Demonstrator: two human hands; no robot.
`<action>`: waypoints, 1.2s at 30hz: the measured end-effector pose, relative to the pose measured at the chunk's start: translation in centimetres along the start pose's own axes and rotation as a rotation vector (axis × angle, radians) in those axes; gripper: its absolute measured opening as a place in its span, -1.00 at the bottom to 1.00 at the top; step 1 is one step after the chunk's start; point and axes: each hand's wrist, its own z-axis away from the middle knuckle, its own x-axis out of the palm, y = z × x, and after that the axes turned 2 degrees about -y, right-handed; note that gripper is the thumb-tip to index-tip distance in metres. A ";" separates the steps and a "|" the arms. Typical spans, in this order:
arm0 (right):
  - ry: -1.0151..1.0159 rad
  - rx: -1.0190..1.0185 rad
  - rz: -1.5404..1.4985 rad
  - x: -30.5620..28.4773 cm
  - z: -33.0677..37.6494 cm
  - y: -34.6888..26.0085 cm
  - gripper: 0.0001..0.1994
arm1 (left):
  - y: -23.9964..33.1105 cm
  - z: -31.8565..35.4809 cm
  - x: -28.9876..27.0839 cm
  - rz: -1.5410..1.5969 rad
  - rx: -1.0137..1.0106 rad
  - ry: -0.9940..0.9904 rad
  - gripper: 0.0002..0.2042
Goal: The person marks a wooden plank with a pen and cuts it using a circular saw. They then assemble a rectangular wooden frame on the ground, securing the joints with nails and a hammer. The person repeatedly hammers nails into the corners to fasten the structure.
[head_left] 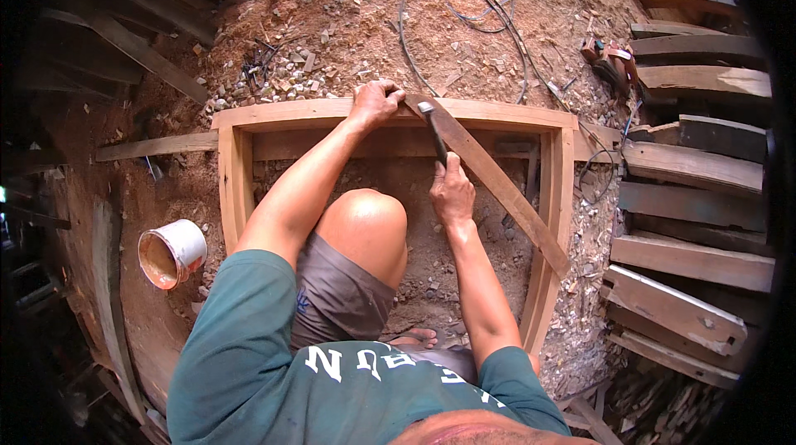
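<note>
A green-shirted person's bent bare knee (365,221) sits above a pale, smooth wooden frame (236,188) lying on sawdust-strewn ground. A flat diagonal brace (497,184) crosses the frame's far right corner. The left hand (375,103) presses closed on the brace's upper end at the far rail; the right hand (452,195) grips a dark-handled hammer (433,126).

Left hand (375,103) pressing; right hand (452,192) gripping

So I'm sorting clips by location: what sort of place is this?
Probably an open-air carpentry yard: a wooden frame on sawdust-strewn dirt, stacked planks, and a hammer in the right hand.
</note>
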 end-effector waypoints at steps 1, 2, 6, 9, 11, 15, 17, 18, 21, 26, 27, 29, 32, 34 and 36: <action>0.002 0.023 -0.043 -0.4 -0.2 -0.6 -0.75 | -0.4 0.1 -0.2 -0.011 -0.013 0.008 -0.73; 0.070 -0.043 -0.102 -0.9 -0.5 -1.3 -0.75 | -0.7 0.4 -0.2 -0.052 -0.033 0.032 -0.74; 0.200 -0.157 -0.192 -0.2 0.7 -0.9 -0.73 | -0.2 0.3 -0.4 -0.019 -0.027 0.029 -0.74; 0.032 -0.009 -0.100 0.9 -0.6 -0.3 -0.74 | -1.4 0.1 0.4 -0.003 -0.006 0.020 -0.74; 0.147 -0.110 -0.207 -0.2 -0.6 -1.4 -0.76 | -1.8 0.2 0.6 -0.030 -0.017 0.051 -0.73; 0.110 -0.053 -0.161 0.8 0.1 -0.6 -0.77 | -0.4 0.0 0.4 -0.012 -0.031 0.026 -0.77; -0.001 0.018 -0.117 0.0 -1.2 -1.1 -0.76 | -0.9 -0.3 0.1 -0.006 0.002 0.033 -0.76; 0.068 -0.039 -0.155 -0.5 -1.3 -1.3 -0.77 | -1.1 -0.1 0.4 -0.033 0.014 0.055 -0.76; 0.276 -0.183 -0.247 -0.8 0.4 -2.2 -0.77 | -1.1 0.1 0.0 -0.034 0.012 0.060 -0.77; 0.108 -0.079 -0.151 -0.2 -0.8 -1.3 -0.77 | -0.8 0.7 0.3 0.027 -0.014 0.027 -0.74; 0.199 -0.149 -0.213 -0.5 -0.5 -1.9 -0.77 | -0.4 0.2 -0.1 -0.044 -0.021 0.048 -0.74; 0.308 -0.216 -0.266 0.3 1.0 -1.2 -0.77 | -0.5 0.2 0.0 0.004 -0.033 0.046 -0.74; 0.016 0.026 -0.070 0.8 -1.5 -0.5 -0.78 | 0.0 -0.5 -0.3 0.015 -0.029 0.020 -0.74; 0.151 -0.104 -0.143 0.2 -0.3 -0.5 -0.78 | -0.2 0.5 0.2 -0.023 -0.020 0.040 -0.74; 0.298 -0.241 -0.265 0.1 0.5 -1.2 -0.76 | -1.0 0.0 -0.5 -0.051 0.000 0.071 -0.74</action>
